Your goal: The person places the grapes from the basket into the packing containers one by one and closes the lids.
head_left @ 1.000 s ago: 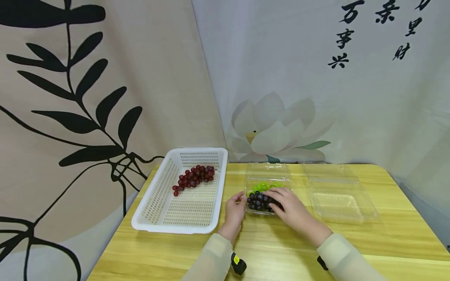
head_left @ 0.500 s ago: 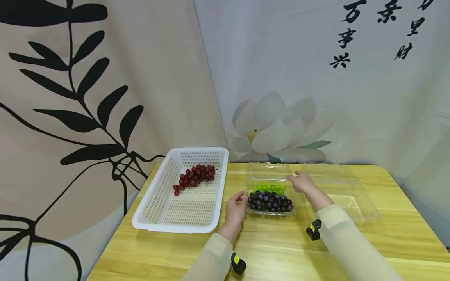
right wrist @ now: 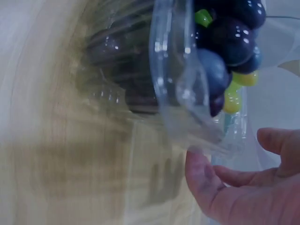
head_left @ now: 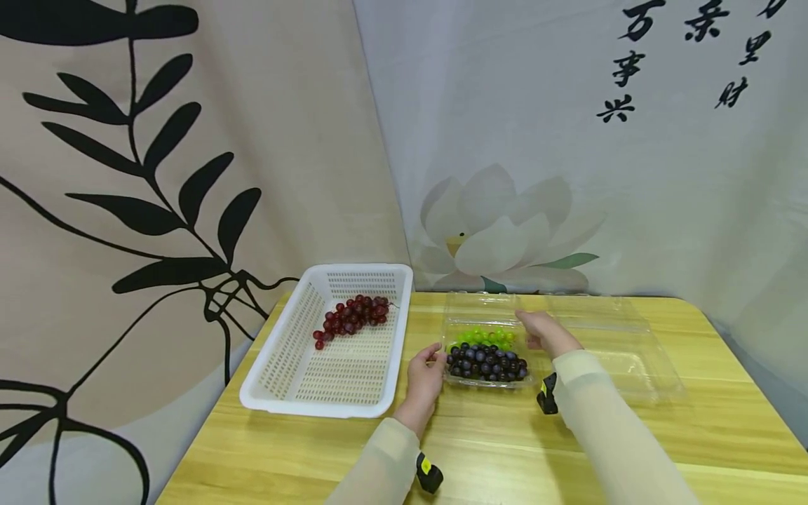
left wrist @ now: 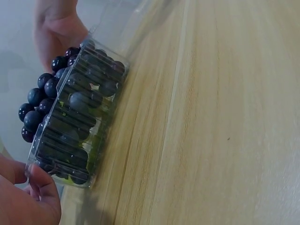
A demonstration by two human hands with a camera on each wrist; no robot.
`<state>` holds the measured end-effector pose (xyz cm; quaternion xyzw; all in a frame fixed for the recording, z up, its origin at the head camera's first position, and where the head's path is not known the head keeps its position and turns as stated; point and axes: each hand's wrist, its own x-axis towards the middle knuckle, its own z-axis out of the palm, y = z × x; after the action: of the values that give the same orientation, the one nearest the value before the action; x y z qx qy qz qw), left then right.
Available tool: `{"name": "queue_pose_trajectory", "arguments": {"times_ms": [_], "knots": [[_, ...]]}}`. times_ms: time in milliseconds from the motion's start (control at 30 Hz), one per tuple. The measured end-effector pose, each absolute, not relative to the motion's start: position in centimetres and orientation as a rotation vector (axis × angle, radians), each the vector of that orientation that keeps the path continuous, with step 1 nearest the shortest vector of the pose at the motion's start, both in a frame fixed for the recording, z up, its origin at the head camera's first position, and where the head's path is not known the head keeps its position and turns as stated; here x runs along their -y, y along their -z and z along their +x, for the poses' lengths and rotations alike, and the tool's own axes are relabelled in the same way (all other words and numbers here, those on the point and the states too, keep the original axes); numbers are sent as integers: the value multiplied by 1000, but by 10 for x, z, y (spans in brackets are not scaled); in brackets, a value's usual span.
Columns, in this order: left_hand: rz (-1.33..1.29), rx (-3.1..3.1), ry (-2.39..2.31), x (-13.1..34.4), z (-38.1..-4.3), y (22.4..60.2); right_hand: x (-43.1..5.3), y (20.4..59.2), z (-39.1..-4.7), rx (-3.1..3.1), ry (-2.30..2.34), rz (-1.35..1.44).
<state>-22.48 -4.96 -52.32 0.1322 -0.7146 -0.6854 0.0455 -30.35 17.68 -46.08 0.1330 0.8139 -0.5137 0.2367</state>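
Observation:
A hinged clear plastic box (head_left: 489,383) stands on the table with its lid (head_left: 481,306) raised at the back. Dark grapes (head_left: 486,362) fill its front part and pile above the rim; green grapes (head_left: 487,337) lie behind them. At the box's left end, my left hand (head_left: 424,379) pinches the rim between thumb and finger, as the left wrist view shows at the box's edge (left wrist: 33,169). My right hand (head_left: 548,332) is at the right rear of the box. Its fingers (right wrist: 201,176) are extended beside the box corner, thumb apart, holding nothing.
Left of the box, a white perforated basket (head_left: 315,410) holds a bunch of red grapes (head_left: 351,319). Another clear plastic box (head_left: 631,365) lies open to the right, partly behind the right arm. A printed cloth (head_left: 505,126) hangs behind the table (head_left: 480,449).
My right hand has left the dark grapes and moved back and right to the box's right rear, then slightly lower. The left hand keeps its place at the box's left end.

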Motion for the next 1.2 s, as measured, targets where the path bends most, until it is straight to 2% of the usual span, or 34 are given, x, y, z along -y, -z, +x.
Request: {"name": "queue_pose_trajectory", "arguments": {"times_ms": [633,1200], "knots": [[392,2224,2049,49,-223,521,-177,457,-306,-2173,1699,320],[367,2242,2027,51,-223,521,-182,422,-292,-2398,1803,211]]}}
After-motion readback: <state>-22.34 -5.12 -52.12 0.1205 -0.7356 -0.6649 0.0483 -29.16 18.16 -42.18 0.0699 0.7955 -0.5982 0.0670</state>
